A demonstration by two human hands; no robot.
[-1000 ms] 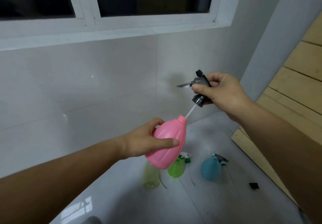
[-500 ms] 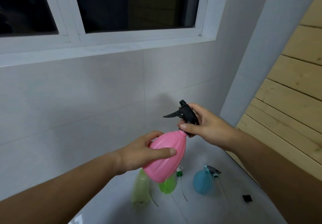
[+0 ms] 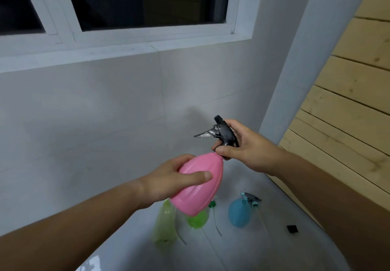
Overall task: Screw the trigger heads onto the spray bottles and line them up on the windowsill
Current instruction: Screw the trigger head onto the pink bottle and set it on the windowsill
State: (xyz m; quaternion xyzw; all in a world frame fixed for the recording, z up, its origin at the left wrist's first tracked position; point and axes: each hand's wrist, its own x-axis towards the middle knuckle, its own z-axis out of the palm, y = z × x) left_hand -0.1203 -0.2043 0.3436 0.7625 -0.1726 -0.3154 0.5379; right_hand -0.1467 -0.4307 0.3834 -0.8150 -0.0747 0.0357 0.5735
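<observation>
My left hand [image 3: 168, 181] grips a pink spray bottle [image 3: 199, 188] in mid-air, tilted with its neck up and to the right. A black trigger head [image 3: 223, 136] sits on that neck, and my right hand [image 3: 247, 150] holds it by the collar, fingers wrapped around. Below on the white floor lie a pale yellow-green bottle [image 3: 164, 226], a bright green bottle [image 3: 198, 220] partly hidden behind the pink one, and a blue bottle [image 3: 239, 212] with a trigger head at its neck. The white windowsill [image 3: 126, 52] runs above.
A small black square piece [image 3: 292, 228] lies on the floor right of the blue bottle. A wooden slatted panel [image 3: 346, 106] stands at the right. A grey wall column [image 3: 295, 63] meets the tiled wall below the window.
The trigger head's tube went down into the pink bottle and the head now sits on the neck. My right hand has shifted its hold around the collar.
</observation>
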